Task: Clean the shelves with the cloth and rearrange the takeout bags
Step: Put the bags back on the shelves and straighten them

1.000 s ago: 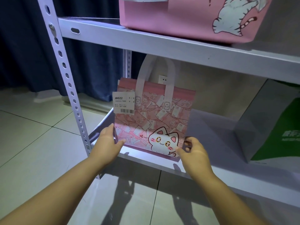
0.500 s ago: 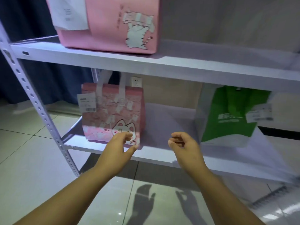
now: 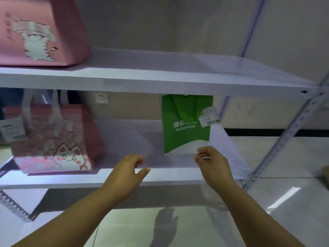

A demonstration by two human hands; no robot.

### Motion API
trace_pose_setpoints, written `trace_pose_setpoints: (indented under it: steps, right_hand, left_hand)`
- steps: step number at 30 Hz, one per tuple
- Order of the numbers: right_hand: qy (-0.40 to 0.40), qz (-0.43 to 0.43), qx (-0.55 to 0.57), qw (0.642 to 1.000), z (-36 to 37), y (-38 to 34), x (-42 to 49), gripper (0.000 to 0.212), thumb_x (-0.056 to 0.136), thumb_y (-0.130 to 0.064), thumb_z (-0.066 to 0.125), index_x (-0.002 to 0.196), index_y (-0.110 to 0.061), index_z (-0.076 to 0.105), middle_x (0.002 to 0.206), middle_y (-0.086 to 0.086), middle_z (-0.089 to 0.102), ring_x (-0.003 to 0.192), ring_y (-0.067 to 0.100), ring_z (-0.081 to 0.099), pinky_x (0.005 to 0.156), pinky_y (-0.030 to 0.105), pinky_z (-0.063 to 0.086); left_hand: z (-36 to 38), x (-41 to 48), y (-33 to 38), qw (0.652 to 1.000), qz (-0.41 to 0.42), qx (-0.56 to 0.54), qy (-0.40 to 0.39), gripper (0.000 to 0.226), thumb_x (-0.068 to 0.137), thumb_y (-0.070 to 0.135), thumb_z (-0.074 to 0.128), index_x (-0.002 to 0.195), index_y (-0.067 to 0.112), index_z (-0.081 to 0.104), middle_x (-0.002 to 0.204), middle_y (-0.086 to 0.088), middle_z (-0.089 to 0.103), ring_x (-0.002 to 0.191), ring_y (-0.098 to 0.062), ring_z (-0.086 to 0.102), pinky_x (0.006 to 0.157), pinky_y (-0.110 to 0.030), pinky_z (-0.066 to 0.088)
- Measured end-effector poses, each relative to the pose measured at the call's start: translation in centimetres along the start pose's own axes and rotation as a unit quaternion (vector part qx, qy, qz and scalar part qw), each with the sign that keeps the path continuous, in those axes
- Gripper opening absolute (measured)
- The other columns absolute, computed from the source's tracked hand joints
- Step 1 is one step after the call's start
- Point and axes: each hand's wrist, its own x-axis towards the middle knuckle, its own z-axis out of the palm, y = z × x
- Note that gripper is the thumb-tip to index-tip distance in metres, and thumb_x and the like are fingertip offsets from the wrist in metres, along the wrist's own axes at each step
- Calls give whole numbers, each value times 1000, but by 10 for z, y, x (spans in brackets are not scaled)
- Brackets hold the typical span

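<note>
Right hand (image 3: 211,163) now beside green bag (image 3: 185,125)

Quick update: we're off the pink cat bag (image 3: 53,139) now. A second ago both our hands grip its bottom corners; now it just stands by itself at the left end of the lower shelf (image 3: 71,179). Our left hand (image 3: 128,172) is over the bare middle of the shelf, clear of that bag, fingers relaxed. Our right hand (image 3: 211,164) is over by the green bag (image 3: 185,125), loosely curled at its bottom right corner; can't tell if it's touching. Our view swings right too, so the green bag's front shows properly.
</note>
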Motion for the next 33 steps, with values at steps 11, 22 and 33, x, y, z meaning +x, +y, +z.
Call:
trace_pose_setpoints:
  steps: [11,22,33]
  right_hand:
    - [72,69,-67,993,7,56,80,47,87,-25,63,129,-14,46,121,3,58,99,19,56,83,29,43]
    - [31,70,-30,997,34,68,128,44,85,-16,64,125,-17,46,115,1,58,93,19,53,76,26,39]
    - [21,70,-11,997,55,63,96,28,86,-15,62,105,-26,45,95,-7,55,81,11,53,55,13,36]
  left_hand:
    - [77,103,-7,998,-9,-12,-61,52,85,32,64,130,13,44,124,-7,50,100,-21,53,80,-29,43]
    - [106,149,-24,991,-19,-83,-103,54,89,29,59,137,27,35,140,2,46,124,-22,47,91,-31,40]
    - [78,116,-34,985,-14,-159,-69,32,88,16,60,116,25,48,107,4,58,108,-21,56,82,-28,41]
